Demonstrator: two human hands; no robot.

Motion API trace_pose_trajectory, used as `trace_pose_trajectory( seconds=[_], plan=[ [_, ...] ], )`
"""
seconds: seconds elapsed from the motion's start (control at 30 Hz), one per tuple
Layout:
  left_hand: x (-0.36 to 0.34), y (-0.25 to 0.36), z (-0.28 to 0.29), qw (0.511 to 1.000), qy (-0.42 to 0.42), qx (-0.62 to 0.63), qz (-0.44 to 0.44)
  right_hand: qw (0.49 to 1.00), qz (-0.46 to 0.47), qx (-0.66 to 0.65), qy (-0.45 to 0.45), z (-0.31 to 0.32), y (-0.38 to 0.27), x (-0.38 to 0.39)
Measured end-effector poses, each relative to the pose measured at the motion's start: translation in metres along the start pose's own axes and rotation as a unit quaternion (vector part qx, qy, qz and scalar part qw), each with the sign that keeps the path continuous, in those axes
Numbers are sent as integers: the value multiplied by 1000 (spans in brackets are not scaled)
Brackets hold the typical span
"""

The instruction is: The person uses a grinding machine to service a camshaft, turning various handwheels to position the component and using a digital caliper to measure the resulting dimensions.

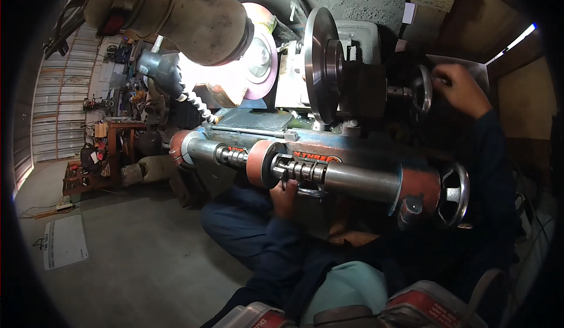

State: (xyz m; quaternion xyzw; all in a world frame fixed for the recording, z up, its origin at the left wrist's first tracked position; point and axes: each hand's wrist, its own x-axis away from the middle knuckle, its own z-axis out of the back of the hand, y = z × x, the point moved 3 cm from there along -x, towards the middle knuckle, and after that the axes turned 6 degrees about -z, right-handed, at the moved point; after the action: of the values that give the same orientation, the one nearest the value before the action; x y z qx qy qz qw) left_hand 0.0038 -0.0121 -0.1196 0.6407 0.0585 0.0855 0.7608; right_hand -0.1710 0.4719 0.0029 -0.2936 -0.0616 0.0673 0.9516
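Observation:
My right hand is raised at the right, its fingers closed at the rim of an upright metal handwheel. That handwheel's shaft runs left toward a large shiny metal disc standing on edge. My left hand is low at the front of the machine, just below a red collar and a ringed steel spindle. Its fingers are curled up at the spindle's underside, and what they grip is mostly hidden. Left of the disc is a pink grinding wheel, brightly lit.
A work lamp on a jointed neck shines at the grinding wheel, below a thick dusty housing. Another handwheel sits at the machine's right end. A cluttered wooden bench stands at the left; a white sign lies on the floor.

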Motion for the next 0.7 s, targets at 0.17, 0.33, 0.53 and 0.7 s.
trace_pose_trajectory(
  seconds=[0.17, 0.33, 0.53, 0.7],
  plan=[
    [-50, 66, -9, 924, -358, -121, 63, 993, -29, -107, -34, 1, -13, 23],
    [-50, 84, -28, 877, -466, -121, -10, 998, -49, -14, 35, -37, 31, -11],
    [-21, 112, -70, 806, -332, -421, -250, 987, -104, 7, -123, -88, 94, -17],
    [-12, 111, -75, 789, -274, -509, -209, 983, -148, 24, -106, -73, 78, -11]
  ],
)
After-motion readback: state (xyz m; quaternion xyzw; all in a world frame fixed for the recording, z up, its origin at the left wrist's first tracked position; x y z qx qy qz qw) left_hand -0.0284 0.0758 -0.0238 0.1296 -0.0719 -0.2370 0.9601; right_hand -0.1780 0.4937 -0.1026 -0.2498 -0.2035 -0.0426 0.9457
